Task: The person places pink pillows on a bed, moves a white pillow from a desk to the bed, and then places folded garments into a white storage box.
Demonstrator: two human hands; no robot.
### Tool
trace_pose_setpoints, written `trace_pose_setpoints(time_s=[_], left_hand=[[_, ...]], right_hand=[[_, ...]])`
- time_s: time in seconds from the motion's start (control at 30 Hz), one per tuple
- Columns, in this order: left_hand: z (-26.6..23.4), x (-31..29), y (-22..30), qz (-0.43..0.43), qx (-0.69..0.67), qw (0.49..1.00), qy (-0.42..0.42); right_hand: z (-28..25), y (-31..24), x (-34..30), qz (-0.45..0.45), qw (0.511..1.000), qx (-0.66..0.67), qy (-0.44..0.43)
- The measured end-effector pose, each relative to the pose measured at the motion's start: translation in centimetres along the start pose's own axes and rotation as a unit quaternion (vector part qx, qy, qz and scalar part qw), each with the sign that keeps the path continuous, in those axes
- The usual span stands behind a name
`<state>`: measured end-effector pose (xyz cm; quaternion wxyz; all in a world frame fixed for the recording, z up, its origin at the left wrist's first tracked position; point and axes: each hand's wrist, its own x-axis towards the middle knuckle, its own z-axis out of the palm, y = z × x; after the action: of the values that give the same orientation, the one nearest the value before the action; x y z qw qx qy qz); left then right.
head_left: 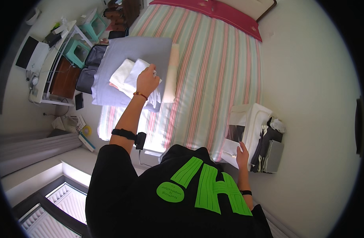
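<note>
A small stack of folded white clothes (pixel 126 77) lies on a grey-blue cloth-covered pad at the far left of the bed. My left hand (pixel 148 81) is on the right side of this stack, its fingers closed on a white garment (pixel 153 97) whose loose end hangs toward the pad's near edge. Low on the right, my right hand (pixel 242 154) grips the near side of a white fabric storage box (pixel 251 123) with a clear window. Dark and grey folded clothes (pixel 269 148) stand in and beside the box. My right fingertips are partly hidden.
A striped bedspread (pixel 206 79) covers the bed, with red pillows (pixel 237 20) at its head. To the left are an open dark suitcase (pixel 90 67), green stools (pixel 77 52) and a white desk (pixel 51 67). A wall (pixel 309 99) borders the right side.
</note>
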<state>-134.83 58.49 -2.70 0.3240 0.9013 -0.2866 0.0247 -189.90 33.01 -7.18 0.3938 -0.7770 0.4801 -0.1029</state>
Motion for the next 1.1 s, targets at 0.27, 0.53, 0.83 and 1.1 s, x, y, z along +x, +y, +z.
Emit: trace_pose_setpoints(time_s=[0.27, 0.53, 0.83, 1.1], left_hand=[[-7.1, -4.2, 13.9, 0.201, -0.193, 0.915, -0.291], [-8.7, -12.7, 23.4, 0.4, -0.316, 0.716, -0.476], [-12.2, -15.9, 26.4, 0.404, -0.351, 0.595, -0.6], [-13.2, -20.2, 26.5, 0.24, -0.301, 0.582, -0.716]], right_hand=[[1.8, -16.1, 0.0, -0.232, 0.967, -0.016, -0.108], [-3.5, -20.1, -4.4, -0.294, 0.912, -0.19, -0.214], [-8.7, -14.0, -11.9, -0.243, 0.923, 0.104, -0.28], [-10.4, -12.2, -16.2, -0.015, 0.89, 0.232, -0.392]])
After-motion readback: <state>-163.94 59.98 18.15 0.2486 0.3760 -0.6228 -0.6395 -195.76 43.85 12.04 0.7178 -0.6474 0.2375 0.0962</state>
